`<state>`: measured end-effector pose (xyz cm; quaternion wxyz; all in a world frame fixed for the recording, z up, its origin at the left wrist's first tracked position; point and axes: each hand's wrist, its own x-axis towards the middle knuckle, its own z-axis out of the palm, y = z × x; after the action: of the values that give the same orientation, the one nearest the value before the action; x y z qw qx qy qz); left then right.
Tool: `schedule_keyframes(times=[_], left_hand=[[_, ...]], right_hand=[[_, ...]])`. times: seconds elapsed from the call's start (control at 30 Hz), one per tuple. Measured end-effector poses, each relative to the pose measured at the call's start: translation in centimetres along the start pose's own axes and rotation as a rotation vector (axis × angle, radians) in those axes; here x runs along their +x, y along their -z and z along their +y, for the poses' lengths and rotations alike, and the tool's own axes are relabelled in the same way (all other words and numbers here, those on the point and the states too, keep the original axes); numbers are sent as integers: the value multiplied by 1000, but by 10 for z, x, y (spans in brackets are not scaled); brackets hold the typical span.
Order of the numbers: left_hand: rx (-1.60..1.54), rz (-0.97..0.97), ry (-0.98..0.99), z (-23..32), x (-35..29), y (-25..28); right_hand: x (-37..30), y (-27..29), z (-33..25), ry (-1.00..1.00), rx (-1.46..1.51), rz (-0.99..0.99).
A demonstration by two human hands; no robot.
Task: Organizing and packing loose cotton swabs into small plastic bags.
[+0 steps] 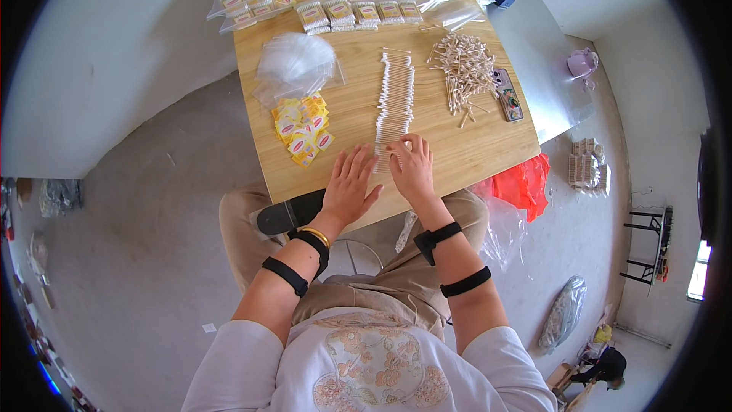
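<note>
Your row of cotton swabs (396,99) is lined up mid-table (473,145), and filled packs (339,12) sit at the far side, but the heap of swabs (463,69) on the right is left all jumbled. The row runs away from you, while each stick lies sideways, left to right. Your left hand (352,181) is spread beside the near end; your right hand (412,172) curls over it, and I can't tell if it holds a stick.
</note>
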<state>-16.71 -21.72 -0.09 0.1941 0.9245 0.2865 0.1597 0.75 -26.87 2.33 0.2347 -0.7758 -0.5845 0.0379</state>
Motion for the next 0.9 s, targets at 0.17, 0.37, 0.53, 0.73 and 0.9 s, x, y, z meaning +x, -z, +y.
schedule_keyframes(times=[0.17,0.37,0.53,0.73,0.9], left_hand=[[10,4,-6,-1,-1,-1],[-2,7,-6,-1,0,-2],[-69,63,24,0,4,-5],[57,68,17,0,16,-9],[101,-8,-29,1,13,-4]], right_hand=[[5,1,0,-3,19,30],[5,1,1,-20,12,0],[-2,1,-2,-53,20,-30],[-16,6,-1,-93,124,26],[-49,9,7,-168,270,102]])
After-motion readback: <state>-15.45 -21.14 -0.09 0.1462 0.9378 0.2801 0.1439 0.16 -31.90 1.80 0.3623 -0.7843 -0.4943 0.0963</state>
